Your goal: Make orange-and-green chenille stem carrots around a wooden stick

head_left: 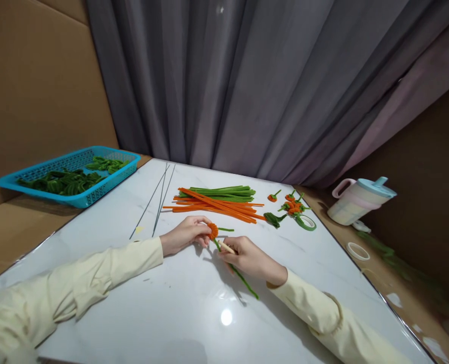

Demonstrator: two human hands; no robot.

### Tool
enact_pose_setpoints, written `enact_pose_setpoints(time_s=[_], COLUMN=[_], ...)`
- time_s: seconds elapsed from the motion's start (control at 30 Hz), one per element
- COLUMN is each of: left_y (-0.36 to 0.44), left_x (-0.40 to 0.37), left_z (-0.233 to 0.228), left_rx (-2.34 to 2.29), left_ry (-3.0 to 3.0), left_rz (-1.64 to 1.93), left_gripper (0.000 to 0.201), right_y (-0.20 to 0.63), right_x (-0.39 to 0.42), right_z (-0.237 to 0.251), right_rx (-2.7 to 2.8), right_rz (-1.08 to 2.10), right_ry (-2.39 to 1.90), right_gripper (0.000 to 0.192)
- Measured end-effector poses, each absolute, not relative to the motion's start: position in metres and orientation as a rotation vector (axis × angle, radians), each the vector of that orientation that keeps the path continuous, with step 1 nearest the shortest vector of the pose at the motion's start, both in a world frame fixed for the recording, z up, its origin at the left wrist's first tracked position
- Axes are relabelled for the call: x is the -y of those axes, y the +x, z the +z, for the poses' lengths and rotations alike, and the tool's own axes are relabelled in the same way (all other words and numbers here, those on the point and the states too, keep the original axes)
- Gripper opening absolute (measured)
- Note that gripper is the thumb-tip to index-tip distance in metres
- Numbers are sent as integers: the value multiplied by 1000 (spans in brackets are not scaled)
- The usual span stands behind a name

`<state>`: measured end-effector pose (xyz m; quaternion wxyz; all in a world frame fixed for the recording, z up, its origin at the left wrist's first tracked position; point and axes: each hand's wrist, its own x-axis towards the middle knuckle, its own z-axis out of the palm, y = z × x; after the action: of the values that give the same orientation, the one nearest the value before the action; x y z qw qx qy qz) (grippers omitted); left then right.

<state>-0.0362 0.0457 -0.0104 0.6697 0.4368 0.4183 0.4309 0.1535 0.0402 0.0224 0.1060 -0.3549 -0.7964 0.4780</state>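
- We face a white tabletop point(126, 303).
- A blue basket point(90, 198) holds leaves point(63, 182).
- Orange strips point(216, 204) and green strips point(228, 192) lie farther back.
- Our right hand point(249, 257) grips a stick point(226, 247).
- Our left hand point(186, 234) pinches an orange flower point(213, 231) over the tabletop, near the stick.

One head-worn view looks forward and down over the tabletop point(133, 313) towards a grey curtain point(254, 91), probably from fairly near.
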Motion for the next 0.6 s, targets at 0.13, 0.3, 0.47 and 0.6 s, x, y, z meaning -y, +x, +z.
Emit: enact_pose_setpoints(time_s=[0.13, 0.3, 0.47, 0.6], left_y=[-35, -41, -48, -49], left_x=[-45, -48, -51, -48], left_z=[-12, -13, -8, -7], left_rx=[-932, -868, -782, -733], left_ry=[979, 965, 949, 951], left_rz=[981, 972, 889, 816], left_gripper=[12, 14, 18, 21], right_y=[152, 154, 164, 166], right_x=[-37, -39, -55, -56], right_z=[23, 23, 18, 18], right_rx=[2275, 2122, 1814, 2029], right_rz=[1528, 1598, 1444, 1125], right_ry=[-1029, -1052, -1187, -992], right_gripper=[21, 27, 52, 32])
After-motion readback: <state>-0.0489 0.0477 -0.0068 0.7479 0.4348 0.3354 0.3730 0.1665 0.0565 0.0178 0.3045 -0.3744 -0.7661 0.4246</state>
